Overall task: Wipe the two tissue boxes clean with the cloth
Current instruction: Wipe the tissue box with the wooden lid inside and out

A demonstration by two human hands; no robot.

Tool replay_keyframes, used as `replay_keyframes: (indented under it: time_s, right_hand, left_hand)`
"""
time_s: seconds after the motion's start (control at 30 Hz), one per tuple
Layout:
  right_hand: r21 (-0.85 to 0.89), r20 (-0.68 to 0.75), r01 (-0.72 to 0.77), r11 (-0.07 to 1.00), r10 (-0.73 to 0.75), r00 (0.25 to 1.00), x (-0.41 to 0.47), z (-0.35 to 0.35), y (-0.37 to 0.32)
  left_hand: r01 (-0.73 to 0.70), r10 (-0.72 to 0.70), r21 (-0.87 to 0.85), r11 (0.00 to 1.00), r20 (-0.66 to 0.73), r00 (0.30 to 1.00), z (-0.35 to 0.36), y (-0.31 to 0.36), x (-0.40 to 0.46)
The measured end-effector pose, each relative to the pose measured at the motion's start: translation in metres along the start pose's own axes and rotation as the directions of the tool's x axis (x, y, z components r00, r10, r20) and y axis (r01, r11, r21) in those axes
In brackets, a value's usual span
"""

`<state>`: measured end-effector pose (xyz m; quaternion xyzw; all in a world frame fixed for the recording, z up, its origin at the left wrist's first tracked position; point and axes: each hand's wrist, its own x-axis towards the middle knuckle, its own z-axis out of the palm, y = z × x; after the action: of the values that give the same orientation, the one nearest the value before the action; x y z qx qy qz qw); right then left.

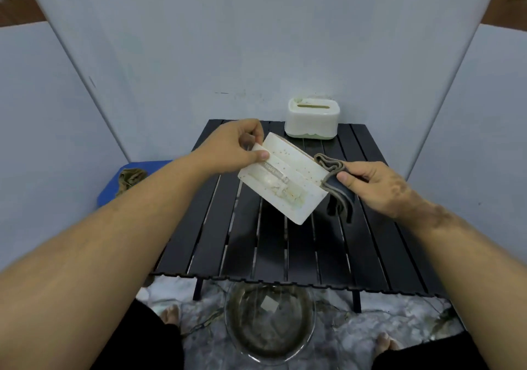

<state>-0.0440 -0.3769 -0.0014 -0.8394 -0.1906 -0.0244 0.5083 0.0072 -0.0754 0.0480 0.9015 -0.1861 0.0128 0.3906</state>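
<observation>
A flat white tissue box (285,178), speckled with dirt and smeared near its slot, is held tilted above the black slatted table (285,250). My left hand (236,147) grips its upper left end. My right hand (373,184) holds a folded grey cloth (335,180) against the box's right end. A second white tissue box (312,120) with a pale green base stands upright at the table's far edge, with stains around its top slot.
A glass bowl (269,324) of murky water sits on the floor below the table's near edge, between my feet. A blue stool (137,178) at the left carries a crumpled brownish rag. Grey panels wall in the table on three sides.
</observation>
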Motion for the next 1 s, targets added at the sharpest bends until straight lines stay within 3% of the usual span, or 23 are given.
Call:
replay_keyframes:
  time_s: [0.3, 0.47, 0.67, 0.87, 0.93, 1.0]
  right_hand:
    - [0.092, -0.141, -0.022, 0.996, 0.035, 0.989, 0.007, -0.002, 0.016]
    - [0.123, -0.171, -0.039, 0.992, 0.06, 0.983, 0.008, 0.001, 0.02]
    - [0.107, -0.33, -0.096, 0.99, 0.126, 0.936, 0.009, 0.02, 0.018]
    - [0.067, -0.332, -0.135, 0.989, 0.15, 0.931, 0.004, 0.046, 0.011]
    - [0.077, -0.305, -0.138, 0.987, 0.155, 0.94, 0.002, 0.042, 0.006]
    - [0.091, -0.309, -0.153, 0.984, 0.174, 0.935, 0.001, 0.035, 0.001]
  left_hand:
    - [-0.018, -0.002, -0.145, 0.989, -0.138, 0.99, 0.026, 0.005, 0.039]
    - [-0.016, -0.012, -0.201, 0.979, -0.137, 0.991, 0.033, -0.003, 0.046]
    - [0.045, -0.04, -0.108, 0.993, 0.044, 0.998, 0.032, 0.008, 0.078]
    - [0.037, -0.025, -0.052, 0.998, 0.217, 0.976, 0.026, 0.007, 0.093]
    - [0.012, -0.007, -0.024, 1.0, 0.185, 0.983, 0.024, 0.004, 0.084]
    - [-0.01, 0.008, 0.034, 0.999, 0.046, 0.999, 0.021, 0.003, 0.065]
